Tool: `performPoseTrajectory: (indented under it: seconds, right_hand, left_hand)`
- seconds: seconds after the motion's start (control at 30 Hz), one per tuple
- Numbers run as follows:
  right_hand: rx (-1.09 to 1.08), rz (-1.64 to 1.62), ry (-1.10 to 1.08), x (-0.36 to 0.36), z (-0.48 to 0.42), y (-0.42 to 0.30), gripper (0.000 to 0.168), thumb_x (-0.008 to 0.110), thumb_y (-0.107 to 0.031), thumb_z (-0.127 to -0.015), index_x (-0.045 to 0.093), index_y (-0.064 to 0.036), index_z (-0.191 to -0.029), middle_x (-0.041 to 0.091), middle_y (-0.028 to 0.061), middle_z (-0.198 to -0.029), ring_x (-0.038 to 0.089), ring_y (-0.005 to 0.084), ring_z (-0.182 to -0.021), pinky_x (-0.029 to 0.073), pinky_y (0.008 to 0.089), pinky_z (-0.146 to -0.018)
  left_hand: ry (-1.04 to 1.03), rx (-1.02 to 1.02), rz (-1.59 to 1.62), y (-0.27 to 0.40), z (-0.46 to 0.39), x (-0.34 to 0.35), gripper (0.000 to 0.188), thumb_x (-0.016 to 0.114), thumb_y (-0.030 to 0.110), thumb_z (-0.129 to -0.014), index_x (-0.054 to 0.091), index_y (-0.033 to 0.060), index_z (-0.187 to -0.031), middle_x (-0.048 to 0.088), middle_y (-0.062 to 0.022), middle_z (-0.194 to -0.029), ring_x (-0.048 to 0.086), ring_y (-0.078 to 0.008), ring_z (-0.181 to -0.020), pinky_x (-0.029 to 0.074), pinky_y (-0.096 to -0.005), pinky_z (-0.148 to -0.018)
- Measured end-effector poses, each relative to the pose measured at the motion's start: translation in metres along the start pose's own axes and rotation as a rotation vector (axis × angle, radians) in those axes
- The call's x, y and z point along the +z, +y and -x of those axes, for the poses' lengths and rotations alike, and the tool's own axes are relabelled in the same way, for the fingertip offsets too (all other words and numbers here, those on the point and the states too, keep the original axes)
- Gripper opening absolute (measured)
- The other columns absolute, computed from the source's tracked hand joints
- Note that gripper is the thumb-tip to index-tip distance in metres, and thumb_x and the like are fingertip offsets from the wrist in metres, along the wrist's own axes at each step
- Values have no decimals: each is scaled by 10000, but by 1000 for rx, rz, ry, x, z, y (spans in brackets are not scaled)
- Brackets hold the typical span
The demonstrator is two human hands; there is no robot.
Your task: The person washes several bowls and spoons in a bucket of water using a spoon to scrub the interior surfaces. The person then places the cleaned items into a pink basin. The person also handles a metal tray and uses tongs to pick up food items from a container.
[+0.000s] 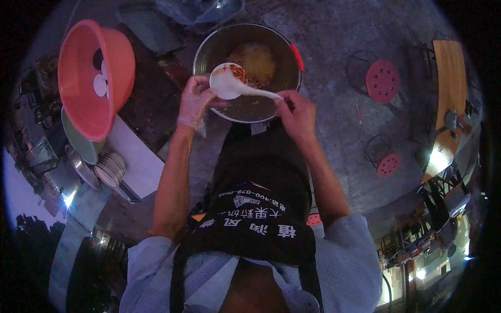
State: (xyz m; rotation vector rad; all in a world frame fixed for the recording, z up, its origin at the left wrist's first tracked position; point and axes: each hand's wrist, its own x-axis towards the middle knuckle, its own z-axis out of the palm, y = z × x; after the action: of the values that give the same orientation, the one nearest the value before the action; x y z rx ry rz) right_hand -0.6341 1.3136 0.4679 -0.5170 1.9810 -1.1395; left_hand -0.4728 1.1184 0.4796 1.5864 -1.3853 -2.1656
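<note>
A large metal pot (211,49) stands open in front of me, with yellow-brown liquid and food scraps (254,58) at its bottom. Over its near side, my left hand (193,101), in a clear plastic glove, grips a small white bowl (217,80) by its left edge. Reddish-brown food bits (237,72) show at the bowl's far right. A white spoon (258,92) lies across the bowl, its handle end pinched in my right hand (298,113). Whether the spoon touches the bowl is unclear. A red grip (297,57) covers the pot's right handle.
At left, a pink plastic basin (84,113) holds white dishes (100,85). Near it are a green basin (78,135), a metal basin (81,166) and stacked bowls (110,170) by a white surface (137,160). Red stools (382,81) and a wooden tabletop (450,82) stand right.
</note>
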Motion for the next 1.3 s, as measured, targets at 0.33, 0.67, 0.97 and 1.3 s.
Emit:
performPoseTrajectory:
  seconds: [0.33,0.67,0.97,1.3]
  right_hand:
    - [-213,250,3,-16,-22,2,147,612,-107,-819,621,-30,-943,635,161,-911,624,349,-822,510,405,-709]
    - [-238,288,35,-17,-18,9,137,599,-128,-836,624,-37,-936,631,150,-884,620,342,-807,505,408,-690]
    - [-225,211,103,-1,-7,20,139,619,-103,-823,626,-33,-942,637,161,-880,623,339,-807,505,392,-695]
    - [-157,205,152,7,-8,21,129,612,-103,-834,626,-34,-942,629,148,-884,629,324,-795,505,380,-682]
  left_hand:
    - [18,-5,-68,-12,-4,-6,292,524,-44,-784,498,-8,-1074,575,-141,-1029,628,-239,-861,598,-343,-608]
    - [66,-61,-124,-17,-6,-4,270,538,-24,-777,514,-6,-1045,582,-112,-976,622,-213,-791,601,-355,-603]
    - [86,-72,-208,-17,-10,-3,254,527,-9,-771,529,-15,-1025,595,-118,-947,632,-221,-757,593,-355,-546]
    - [57,24,-269,-21,-17,-7,178,546,9,-767,561,6,-944,608,-71,-839,614,-166,-693,563,-335,-512]
